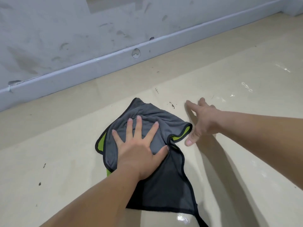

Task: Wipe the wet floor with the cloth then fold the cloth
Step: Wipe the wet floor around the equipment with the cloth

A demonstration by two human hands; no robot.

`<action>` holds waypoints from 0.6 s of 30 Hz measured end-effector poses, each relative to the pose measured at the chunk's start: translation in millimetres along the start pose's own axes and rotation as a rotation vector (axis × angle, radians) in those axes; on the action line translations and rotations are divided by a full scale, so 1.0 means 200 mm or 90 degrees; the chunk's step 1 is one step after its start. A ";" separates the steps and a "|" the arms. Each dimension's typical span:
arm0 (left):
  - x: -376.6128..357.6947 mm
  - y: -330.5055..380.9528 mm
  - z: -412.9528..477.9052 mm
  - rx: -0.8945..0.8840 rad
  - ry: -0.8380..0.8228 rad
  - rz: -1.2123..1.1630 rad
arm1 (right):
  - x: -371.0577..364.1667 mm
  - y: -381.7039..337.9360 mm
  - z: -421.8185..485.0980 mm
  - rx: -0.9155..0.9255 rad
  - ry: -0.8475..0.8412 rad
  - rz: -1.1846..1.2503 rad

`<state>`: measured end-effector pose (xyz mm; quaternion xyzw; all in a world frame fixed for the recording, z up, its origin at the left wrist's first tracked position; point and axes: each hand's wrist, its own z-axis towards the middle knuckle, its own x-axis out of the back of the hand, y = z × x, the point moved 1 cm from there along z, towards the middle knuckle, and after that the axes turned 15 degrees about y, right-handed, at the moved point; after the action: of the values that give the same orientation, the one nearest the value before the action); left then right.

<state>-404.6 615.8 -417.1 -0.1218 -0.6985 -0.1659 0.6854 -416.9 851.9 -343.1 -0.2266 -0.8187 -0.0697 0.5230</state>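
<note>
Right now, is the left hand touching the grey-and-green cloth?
Touching. The head view shows the left hand lying flat on the grey-and-green cloth, fingers spread.

**What the view leaves out**

The left hand (pixel 139 154) and its forearm cover the middle of the grey cloth (pixel 164 185), whose green underside shows only in slivers. The cloth's near corner runs off the bottom edge. Both forearms are cut by the frame. Dark specks (pixel 172 105) on the floor (pixel 65 161) are too small to identify.

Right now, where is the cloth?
In the head view the grey and green cloth lies crumpled on the tan floor at centre, pressed under the flat left hand, with the right hand spread just off its right edge.
</note>
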 end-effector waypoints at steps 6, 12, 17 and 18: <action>0.00 -0.14 0.40 0.075 0.017 -0.022 | -0.09 -0.06 0.09 -0.055 0.077 -0.068; 0.04 -0.27 0.81 0.079 0.019 -0.014 | -0.07 -0.07 0.12 -0.088 0.054 -0.020; 0.05 -0.27 1.15 0.041 -0.015 0.025 | -0.06 -0.08 0.14 -0.092 0.025 -0.008; 0.05 -0.22 1.21 0.052 -0.031 0.026 | -0.05 -0.08 0.14 -0.092 0.022 -0.005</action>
<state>-643.9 670.2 -411.4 -0.1121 -0.7185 -0.1203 0.6758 -443.5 844.1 -363.1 -0.2593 -0.8034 -0.1349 0.5188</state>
